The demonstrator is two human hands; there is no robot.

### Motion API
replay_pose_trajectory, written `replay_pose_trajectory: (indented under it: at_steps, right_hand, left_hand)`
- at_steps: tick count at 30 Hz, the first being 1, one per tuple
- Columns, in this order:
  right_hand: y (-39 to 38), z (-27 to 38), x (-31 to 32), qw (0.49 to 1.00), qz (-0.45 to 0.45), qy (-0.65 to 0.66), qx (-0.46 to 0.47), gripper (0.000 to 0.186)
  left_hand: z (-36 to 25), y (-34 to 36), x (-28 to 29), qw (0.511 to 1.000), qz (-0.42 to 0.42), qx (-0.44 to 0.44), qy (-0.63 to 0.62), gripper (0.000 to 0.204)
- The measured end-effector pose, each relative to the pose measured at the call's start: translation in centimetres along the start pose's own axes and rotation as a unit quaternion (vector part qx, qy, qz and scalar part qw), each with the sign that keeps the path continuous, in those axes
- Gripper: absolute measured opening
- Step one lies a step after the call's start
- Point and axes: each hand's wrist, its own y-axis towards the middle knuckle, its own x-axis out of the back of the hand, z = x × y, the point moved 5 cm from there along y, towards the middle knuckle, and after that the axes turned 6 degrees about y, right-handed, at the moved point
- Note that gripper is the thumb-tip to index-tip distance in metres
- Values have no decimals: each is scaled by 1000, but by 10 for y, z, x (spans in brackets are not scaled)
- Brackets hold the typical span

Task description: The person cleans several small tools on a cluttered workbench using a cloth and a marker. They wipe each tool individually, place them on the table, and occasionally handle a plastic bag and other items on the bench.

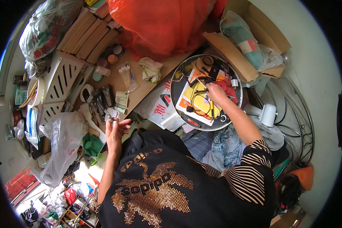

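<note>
On the right, my right hand (216, 93) reaches into a round, dark tray with a pale rim (171, 85). Its fingers are closed around something dark among black cables (197, 99); the exact thing is hidden. Under the cables lie a yellow sheet (202, 108) and white-and-orange papers (184, 103). My left hand (117, 131) is at the desk's front edge, fingers stretched and apart. Its fingertips are beside a crumpled white paper (112, 113) and a small dark thing. Dark grooming devices (108, 95) and a banknote (121, 99) lie just beyond it.
A bag of cotton swabs (127, 78) and a pale cloth (151, 69) lie on the desk. Behind them are a large red bag (159, 28) and stacked books (85, 36). An open cardboard box (231, 57) and a white fan (268, 115) flank the tray.
</note>
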Motion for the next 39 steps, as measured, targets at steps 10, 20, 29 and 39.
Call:
replay_pose_trajectory:
  at_steps: [10,20,29,39]
  right_hand:
    - [-21,1,43,999,-16,33,7,19]
    - [-27,109,65,853,112,504,-76,18]
    - [-40,225,53,675,387,624,-69,18]
    - [-36,215,44,657,398,632,-102,15]
  left_hand:
    - [-7,-1,-22,997,56,-12,-59,20]
    - [-7,9,-64,980,79,88,-162,3]
    - [-2,12,-114,968,186,156,-66,43]
    - [-43,34,-36,981,-64,-176,-48,25]
